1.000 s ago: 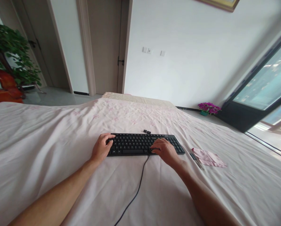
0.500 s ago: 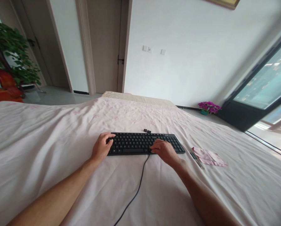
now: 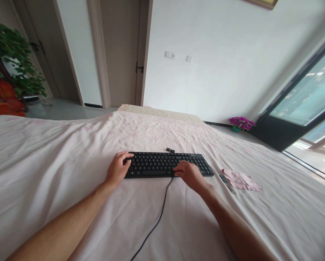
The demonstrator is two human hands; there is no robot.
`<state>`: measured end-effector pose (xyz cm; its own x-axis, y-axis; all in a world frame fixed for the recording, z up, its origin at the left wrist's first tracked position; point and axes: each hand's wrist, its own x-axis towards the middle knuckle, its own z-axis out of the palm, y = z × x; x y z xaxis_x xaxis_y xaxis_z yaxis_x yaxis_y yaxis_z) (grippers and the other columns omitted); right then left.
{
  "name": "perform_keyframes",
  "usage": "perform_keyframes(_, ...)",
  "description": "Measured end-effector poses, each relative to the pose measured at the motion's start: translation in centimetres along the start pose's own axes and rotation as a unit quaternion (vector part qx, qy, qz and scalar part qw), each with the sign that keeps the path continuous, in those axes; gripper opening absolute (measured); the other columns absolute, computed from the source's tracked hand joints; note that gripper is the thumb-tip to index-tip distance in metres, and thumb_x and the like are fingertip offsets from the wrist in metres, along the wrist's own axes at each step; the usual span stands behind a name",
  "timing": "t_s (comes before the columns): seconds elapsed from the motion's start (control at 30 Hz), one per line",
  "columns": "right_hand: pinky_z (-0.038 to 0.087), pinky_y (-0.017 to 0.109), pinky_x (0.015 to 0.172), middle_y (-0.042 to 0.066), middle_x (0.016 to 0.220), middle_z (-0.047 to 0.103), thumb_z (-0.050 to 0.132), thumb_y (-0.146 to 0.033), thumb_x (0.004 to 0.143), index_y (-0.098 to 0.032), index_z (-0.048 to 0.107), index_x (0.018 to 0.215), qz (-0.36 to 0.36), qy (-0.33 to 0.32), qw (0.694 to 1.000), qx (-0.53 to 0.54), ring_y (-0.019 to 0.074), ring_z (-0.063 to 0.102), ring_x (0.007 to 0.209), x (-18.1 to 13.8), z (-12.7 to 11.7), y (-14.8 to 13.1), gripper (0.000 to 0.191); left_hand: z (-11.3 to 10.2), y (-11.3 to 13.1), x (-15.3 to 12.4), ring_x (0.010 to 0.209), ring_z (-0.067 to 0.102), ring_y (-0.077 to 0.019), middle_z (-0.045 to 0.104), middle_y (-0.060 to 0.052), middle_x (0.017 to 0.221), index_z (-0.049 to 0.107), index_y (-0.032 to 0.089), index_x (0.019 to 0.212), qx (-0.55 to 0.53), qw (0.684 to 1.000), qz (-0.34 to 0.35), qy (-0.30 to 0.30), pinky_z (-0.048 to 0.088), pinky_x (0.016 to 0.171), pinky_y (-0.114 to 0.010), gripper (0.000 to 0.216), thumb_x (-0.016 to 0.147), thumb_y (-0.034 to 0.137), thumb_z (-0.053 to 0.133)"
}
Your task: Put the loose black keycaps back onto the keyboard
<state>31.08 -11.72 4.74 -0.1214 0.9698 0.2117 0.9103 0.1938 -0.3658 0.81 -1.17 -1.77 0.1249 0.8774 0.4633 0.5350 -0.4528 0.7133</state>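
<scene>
A black keyboard (image 3: 165, 164) lies flat on the pink sheet, and its cable (image 3: 158, 217) runs toward me. My left hand (image 3: 118, 168) is closed on the keyboard's left end, thumb on top near the corner keys. My right hand (image 3: 189, 174) rests on the front edge, right of the middle. Its fingers are curled down onto the keys, and anything between them is hidden. Two loose black keycaps (image 3: 170, 149) sit on the sheet just behind the keyboard.
The pink flowered bed sheet (image 3: 56, 163) covers the whole surface. A folded pink cloth (image 3: 241, 180) and a small slim tool (image 3: 225, 181) lie right of the keyboard. Beyond the bed are a door (image 3: 121, 54), a green plant (image 3: 10, 54), a purple flower pot (image 3: 241, 124) and a window (image 3: 309, 94).
My right hand has shifted slightly left along the keyboard's front edge. My left hand keeps its hold on the left end. The view has tilted a little.
</scene>
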Motion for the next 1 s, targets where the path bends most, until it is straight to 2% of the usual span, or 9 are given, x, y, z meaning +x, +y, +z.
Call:
perform_keyframes(0.53, 0.041, 0.023, 0.070, 0.000, 0.086, 0.066, 0.058, -0.022, 0.082, -0.024, 0.072, 0.084, -0.001, -0.015, 1.000, -0.026, 0.0149, 0.061, 0.079, 0.0, -0.1, -0.3, 0.015, 0.2, -0.4, 0.0, 0.114, 0.051, -0.0205, 0.055, -0.005, 0.117, 0.066, 0.023, 0.101, 0.006, 1.000, -0.001, -0.003, 0.040, 0.102, -0.037, 0.027, 0.080, 0.024, 0.049)
perform_keyframes(0.87, 0.030, 0.024, 0.056, 0.003, 0.077, 0.060, 0.041, -0.023, 0.093, -0.021, 0.067, 0.072, -0.028, -0.019, 0.984, -0.173, 0.0121, 0.056, 0.066, -1.2, 0.0, -1.5, 0.033, 0.0, -0.1, 0.0, 0.113, 0.051, -0.0204, 0.056, -0.005, 0.115, 0.066, 0.023, 0.100, 0.006, 1.000, 0.003, -0.002, 0.039, 0.103, -0.037, 0.027, 0.080, 0.023, 0.049)
perform_keyframes(1.0, 0.030, 0.025, 0.058, 0.004, 0.079, 0.060, 0.037, -0.013, 0.091, -0.022, 0.067, 0.081, -0.034, -0.040, 0.977, -0.207, 0.0130, 0.055, 0.069, -1.7, -0.1, -2.2, 0.032, 0.1, -0.1, 0.0, 0.113, 0.051, -0.0205, 0.056, -0.005, 0.115, 0.067, 0.023, 0.100, 0.000, 1.000, -0.002, -0.004, 0.040, 0.102, -0.037, 0.027, 0.079, 0.023, 0.050)
